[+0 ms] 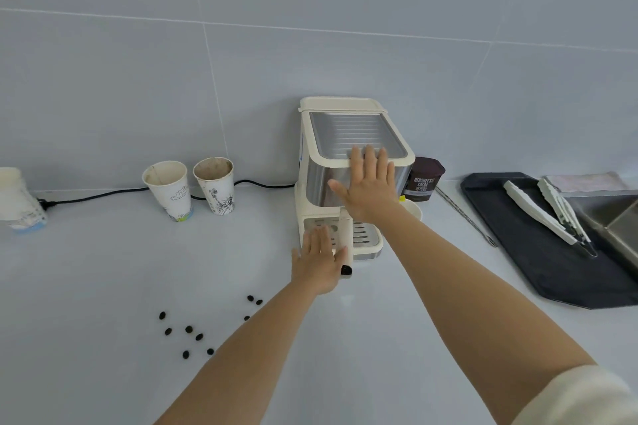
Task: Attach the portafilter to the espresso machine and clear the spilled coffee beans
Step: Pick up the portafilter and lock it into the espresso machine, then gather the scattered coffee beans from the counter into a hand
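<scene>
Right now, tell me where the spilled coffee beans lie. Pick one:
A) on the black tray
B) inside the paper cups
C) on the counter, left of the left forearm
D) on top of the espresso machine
C: the coffee beans lie scattered on the white counter left of the left forearm, while the paper cups, black tray and espresso machine top show none.

Two used paper cups (168, 189) (214, 184) stand side by side against the tiled wall (241, 45), a black cord (103, 196) running behind them. At the far left – a white bottle (17, 200). On the right a cocoa tub (425, 178), and a black tray (538, 252) holding white tongs (538, 212) – beside a sink (618, 217).
</scene>
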`<state>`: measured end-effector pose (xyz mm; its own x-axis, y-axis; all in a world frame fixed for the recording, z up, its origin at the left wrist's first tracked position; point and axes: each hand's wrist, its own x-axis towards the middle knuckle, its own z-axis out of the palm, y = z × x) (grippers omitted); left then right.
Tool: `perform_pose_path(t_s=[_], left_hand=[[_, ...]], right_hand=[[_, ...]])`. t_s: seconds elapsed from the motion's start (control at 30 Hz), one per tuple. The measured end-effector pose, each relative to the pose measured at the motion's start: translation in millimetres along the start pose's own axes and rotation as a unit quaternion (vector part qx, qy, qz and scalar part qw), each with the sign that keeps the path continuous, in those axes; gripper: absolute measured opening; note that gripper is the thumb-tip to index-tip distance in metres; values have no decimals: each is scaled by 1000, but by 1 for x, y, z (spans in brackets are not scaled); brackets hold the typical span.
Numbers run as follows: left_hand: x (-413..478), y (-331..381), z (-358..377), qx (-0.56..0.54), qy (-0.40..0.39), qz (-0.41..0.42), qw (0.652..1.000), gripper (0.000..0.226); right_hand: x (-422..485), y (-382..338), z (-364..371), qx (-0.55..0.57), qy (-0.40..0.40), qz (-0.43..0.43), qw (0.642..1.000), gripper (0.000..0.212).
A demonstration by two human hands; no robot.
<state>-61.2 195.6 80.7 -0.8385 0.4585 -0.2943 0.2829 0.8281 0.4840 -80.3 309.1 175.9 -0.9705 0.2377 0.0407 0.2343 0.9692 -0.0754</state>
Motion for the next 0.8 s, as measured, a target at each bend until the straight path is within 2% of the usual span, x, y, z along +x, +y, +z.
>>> perform_pose_path(t_s=[0.23,0.47,0.6,0.8], left_hand=[[-26,-63,-31,133,101,-7,986,61],[-56,-126,-56,179,173,-60,967,65],[-80,-165,-55,184,159,-96,965,77],[-109,-218,-22,168,89,-149,970,83]], right_hand=[[-22,-22,21,9,23,-17,1000,75],[-43,-66,48,45,13,-74,996,74],[-59,-87,71,78,-26,-109,991,77],[-91,-102,117,91,-96,-121,984,88]])
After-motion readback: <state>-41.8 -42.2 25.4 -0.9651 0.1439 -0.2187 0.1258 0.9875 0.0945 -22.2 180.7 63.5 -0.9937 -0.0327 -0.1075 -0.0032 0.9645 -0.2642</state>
